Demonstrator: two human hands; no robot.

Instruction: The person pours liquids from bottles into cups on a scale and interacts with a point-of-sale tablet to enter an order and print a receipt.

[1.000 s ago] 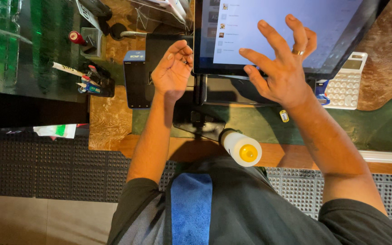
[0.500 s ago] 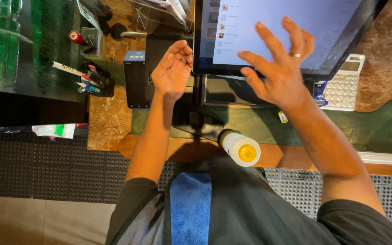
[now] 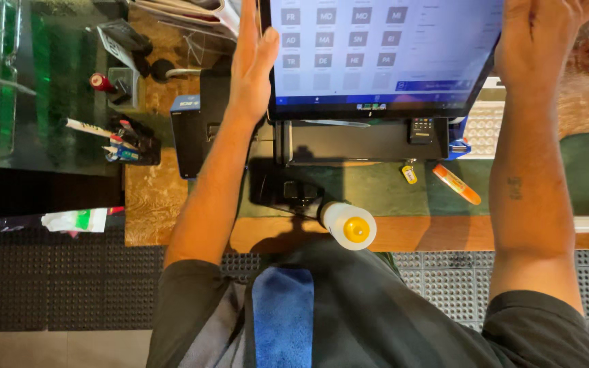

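Note:
A touchscreen monitor (image 3: 376, 61) with a grid of grey buttons stands on a black base in front of me. My left hand (image 3: 253, 61) lies flat against the monitor's left edge, fingers straight and pointing up. My right hand (image 3: 540, 41) rests at the monitor's upper right corner with its back towards me. Its fingers are cut off by the top of the view. Neither hand carries a loose object.
A white squeeze bottle with a yellow cap (image 3: 350, 226) sticks out at the counter's near edge. An orange marker (image 3: 457, 184) and a small yellow tag (image 3: 409, 174) lie below the screen. At left are a black box (image 3: 192, 133) and a pen holder (image 3: 127, 140). A blue towel (image 3: 282, 317) hangs at my waist.
Both hands moved outwards from in front of the screen to its left and right edges. My view moved closer to the monitor.

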